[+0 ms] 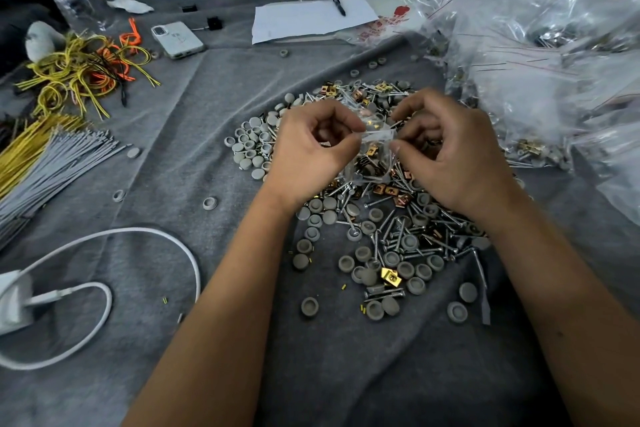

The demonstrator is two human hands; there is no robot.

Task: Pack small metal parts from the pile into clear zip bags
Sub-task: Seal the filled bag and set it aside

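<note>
A pile of small parts (388,229) covers the grey cloth in the middle: silver screws, grey round caps and gold clips. Above the pile, a small clear zip bag (375,149) hangs between both hands, with gold clips and other parts inside. My left hand (311,149) pinches the bag's top edge on the left. My right hand (450,152) pinches the same edge on the right. The fingers of both hands are curled.
A heap of clear zip bags (540,55), some filled, lies at the right. Yellow and grey cable ties (52,152) lie at the left, with a phone (177,39), paper with a pen (311,17) behind. A white charger cable (104,263) loops at front left.
</note>
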